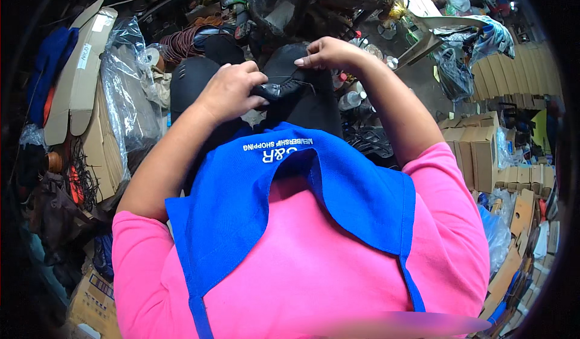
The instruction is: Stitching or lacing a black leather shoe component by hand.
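Note:
Over my lap, my left hand (234, 90) grips the near-left end of a small glossy black piece (284, 89) that looks like part of a shoe. Its fingers curl around the edge, thumb below. Thin dark strands stick out from the piece's right end. Above and to the right of it, my right hand (326, 55) is closed in a pinch, its fingertips apart from the black piece. A faint thin line runs between the hands; whether the pinch holds it is too fine to tell. My dark-clad knees (193, 85) lie beneath, and a blue apron (235, 176) covers my front.
At the left stand a flattened cardboard piece (81, 73) and clear plastic sheeting (130, 91). Coiled brown cord (181, 43) lies beyond my left knee. Clear plastic bottles (351, 100) stand right of my lap. Cardboard boxes (474, 149) and a hanging plastic bag (454, 79) are farther right.

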Available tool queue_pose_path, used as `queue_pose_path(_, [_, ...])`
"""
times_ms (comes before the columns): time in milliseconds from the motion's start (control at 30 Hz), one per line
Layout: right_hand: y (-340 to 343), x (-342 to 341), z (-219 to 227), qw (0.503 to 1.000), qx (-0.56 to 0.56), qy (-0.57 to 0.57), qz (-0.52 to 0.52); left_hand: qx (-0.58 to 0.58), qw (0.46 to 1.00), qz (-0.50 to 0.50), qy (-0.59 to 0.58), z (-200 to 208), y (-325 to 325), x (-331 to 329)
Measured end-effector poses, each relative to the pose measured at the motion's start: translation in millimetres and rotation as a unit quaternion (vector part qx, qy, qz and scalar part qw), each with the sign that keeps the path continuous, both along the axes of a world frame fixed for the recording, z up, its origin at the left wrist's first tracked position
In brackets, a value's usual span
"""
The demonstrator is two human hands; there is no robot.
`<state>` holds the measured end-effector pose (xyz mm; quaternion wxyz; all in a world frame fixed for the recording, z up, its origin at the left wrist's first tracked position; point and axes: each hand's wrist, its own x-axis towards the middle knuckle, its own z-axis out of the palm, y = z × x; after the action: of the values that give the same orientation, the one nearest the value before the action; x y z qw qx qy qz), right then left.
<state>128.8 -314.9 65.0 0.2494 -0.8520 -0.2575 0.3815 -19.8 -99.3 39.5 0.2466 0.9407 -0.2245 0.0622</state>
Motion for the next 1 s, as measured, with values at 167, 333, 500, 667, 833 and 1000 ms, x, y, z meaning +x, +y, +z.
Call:
queue_pose_path(167, [-23, -20, -18, 0.985, 0.109, 0.068, -0.119, -0.066, 0.998, -0.015, 0.002, -7, 0, 4])
queue_pose_path(333, [-18, -20, -33, 0.983, 0.113, -0.052, -0.134, 0.035, 0.999, 0.011, -0.033, -2, -17, -9])
queue_pose_path(500, [-1, -17, -45, 0.987, 0.131, -0.049, -0.078, 0.073, 0.997, 0.034, -0.005, -9, -31, -25])
queue_pose_path(667, [4, -33, -42, 0.946, 0.154, -0.28, -0.057, -0.053, 0.998, 0.032, 0.023, 10, -15, -20])
queue_pose_path(833, [-5, -56, -6, 0.932, 0.176, -0.317, 0.001, -0.184, 0.981, 0.057, 0.013, 6, 5, 33])
queue_pose_path(1000, [0, -54, -10, 0.96, 0.071, -0.239, 0.131, -0.211, 0.967, 0.012, 0.143, -31, -22, 66])
